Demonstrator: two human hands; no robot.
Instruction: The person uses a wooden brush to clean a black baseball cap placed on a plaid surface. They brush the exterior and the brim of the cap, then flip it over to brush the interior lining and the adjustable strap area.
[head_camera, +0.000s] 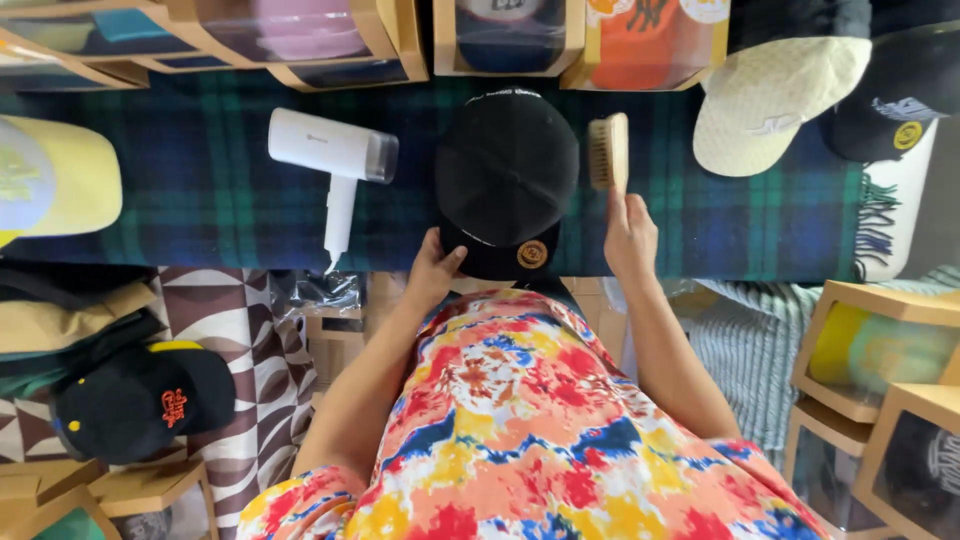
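A black cap (505, 170) with a round gold sticker on its brim lies on a dark green and blue plaid cloth (200, 200). My left hand (435, 265) grips the near edge of the cap's brim. My right hand (630, 235) holds the handle of a wooden brush (608, 150), whose bristles face the cap's right side, close to it. A white handheld steamer (335, 165) lies to the left of the cap.
A yellow cap (50, 175) sits far left, a cream cap (770, 100) and a dark cap (900, 90) far right. Wooden display boxes (510, 40) with caps line the far edge and the lower right. Another black cap (140, 400) lies lower left.
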